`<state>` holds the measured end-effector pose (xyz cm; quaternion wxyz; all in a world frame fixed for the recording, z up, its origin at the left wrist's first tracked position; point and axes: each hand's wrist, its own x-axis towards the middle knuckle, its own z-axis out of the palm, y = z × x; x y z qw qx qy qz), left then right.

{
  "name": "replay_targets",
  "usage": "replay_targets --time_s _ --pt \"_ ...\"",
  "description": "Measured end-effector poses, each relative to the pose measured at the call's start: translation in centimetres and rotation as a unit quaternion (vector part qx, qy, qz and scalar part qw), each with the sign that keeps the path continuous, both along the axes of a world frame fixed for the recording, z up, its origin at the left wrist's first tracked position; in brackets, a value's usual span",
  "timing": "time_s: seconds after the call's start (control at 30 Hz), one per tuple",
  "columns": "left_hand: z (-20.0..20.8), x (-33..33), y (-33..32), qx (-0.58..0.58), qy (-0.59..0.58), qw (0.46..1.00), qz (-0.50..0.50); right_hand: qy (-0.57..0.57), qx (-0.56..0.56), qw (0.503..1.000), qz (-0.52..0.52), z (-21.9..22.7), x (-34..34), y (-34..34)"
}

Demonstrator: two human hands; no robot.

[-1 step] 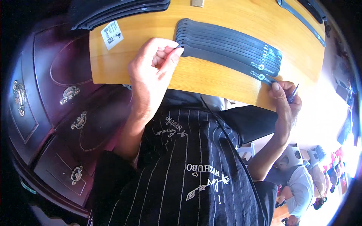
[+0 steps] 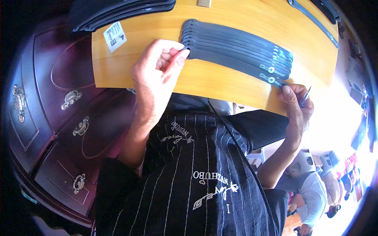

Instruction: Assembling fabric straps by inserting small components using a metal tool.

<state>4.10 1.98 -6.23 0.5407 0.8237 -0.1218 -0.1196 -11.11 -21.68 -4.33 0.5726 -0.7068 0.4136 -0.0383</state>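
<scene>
A row of overlapping dark grey storage straps lies fanned out on the wooden table, their holed ends at the left and pale printed marks at the right. My left hand pinches the holed end of the nearest strap between thumb and fingers. At the other end of that strap, my right hand grips its tip with thumb and forefinger. A thin pointed bluish object also sticks out of the right hand; its kind cannot be made out.
A pile of black straps lies at the far left, with a white label near it. Another loose strap lies far right. Dark wooden drawers stand left of the table. Other people sit at the lower right.
</scene>
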Motion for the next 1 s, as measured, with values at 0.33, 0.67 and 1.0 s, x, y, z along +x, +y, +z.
replay_targets --time_s 0.33,0.67,1.0 --pt "0.1 0.2 -0.5 -0.002 -0.022 1.000 -0.003 0.036 -0.005 0.999 -0.032 0.5 0.5 -0.4" --pt "0.2 0.0 -0.4 0.002 0.026 1.000 0.016 0.013 -0.005 0.998 -0.065 -0.2 1.2 0.5" --pt "0.6 -0.1 -0.8 0.029 0.044 0.998 0.022 0.012 -0.052 0.997 -0.063 0.5 1.4 0.6"
